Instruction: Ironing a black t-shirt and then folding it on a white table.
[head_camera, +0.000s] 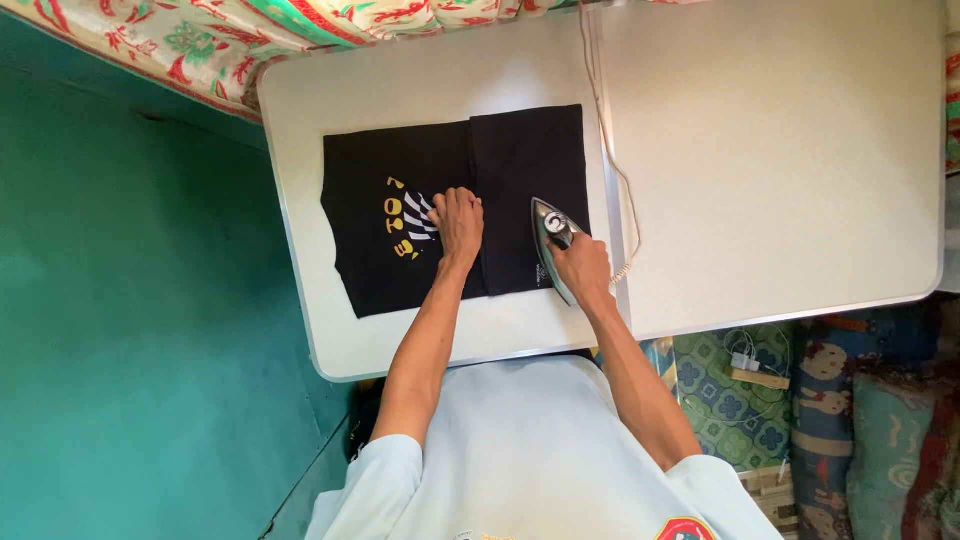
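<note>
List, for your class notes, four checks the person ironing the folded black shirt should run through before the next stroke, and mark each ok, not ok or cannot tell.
1. Right hand grips the silver electric iron firmly: ok.
2. Left hand pins the folded black printed T-shirt flat, fingers apart from the iron: ok.
3. White power cord lies off the shirt, along the white folding table: ok.
4. Shirt sits wholly on the table: ok.
5. Iron heat setting: cannot tell.
</note>
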